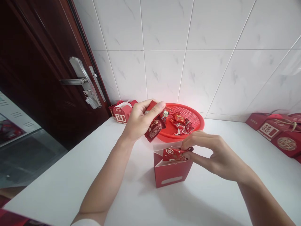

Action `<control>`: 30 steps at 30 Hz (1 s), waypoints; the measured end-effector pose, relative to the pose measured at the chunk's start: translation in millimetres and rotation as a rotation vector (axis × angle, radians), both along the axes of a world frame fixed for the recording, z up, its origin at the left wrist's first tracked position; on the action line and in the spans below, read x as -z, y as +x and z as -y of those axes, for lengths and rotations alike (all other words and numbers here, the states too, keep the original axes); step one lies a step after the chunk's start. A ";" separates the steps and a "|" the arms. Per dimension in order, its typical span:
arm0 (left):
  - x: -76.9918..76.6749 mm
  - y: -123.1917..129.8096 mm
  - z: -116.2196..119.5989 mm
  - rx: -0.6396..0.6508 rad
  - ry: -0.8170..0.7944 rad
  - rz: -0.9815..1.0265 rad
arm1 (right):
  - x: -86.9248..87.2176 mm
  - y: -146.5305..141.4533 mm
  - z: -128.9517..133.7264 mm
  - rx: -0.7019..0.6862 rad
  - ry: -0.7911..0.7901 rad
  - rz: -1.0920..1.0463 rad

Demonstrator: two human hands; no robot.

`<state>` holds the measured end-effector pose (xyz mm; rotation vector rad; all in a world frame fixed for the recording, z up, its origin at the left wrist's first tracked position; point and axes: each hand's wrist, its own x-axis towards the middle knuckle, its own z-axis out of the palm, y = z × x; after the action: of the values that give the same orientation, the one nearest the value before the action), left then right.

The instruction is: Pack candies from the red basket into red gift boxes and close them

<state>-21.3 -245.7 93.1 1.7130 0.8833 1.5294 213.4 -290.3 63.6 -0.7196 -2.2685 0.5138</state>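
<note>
You have at least two packets (155, 129) in your left hand (138, 121), at least one in your right hand (218, 153), one open box (172, 173), one basket (198, 118) holding at least three more, one door (44, 62)

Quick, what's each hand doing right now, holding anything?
Left hand: closed, holding several wrapped packets.
Right hand: closed, pinching a red packet at the mouth of the open box.

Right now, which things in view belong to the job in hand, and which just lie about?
In use: open red box; pinched packet in right hand; loose packets in left hand; red basket.
Seemingly idle: boxes near door; boxes at far right.
</note>
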 end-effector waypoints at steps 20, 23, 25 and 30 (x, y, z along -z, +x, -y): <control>0.7 2.4 1.4 0.025 0.017 -0.023 | -2.9 -1.6 2.4 -0.060 0.074 0.059; 1.0 3.4 2.1 0.023 0.010 -0.034 | -3.2 -0.2 2.5 -0.037 0.105 0.035; 1.7 4.8 2.5 0.021 0.012 -0.046 | -3.3 0.1 3.0 -0.011 0.126 0.007; 3.4 12.8 7.2 0.046 0.045 -0.116 | -1.8 -4.7 7.2 0.114 0.103 -0.110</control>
<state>-8.5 -252.9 89.7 1.8575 0.8676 1.4411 208.7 -297.5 65.3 -0.7458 -2.1211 0.3706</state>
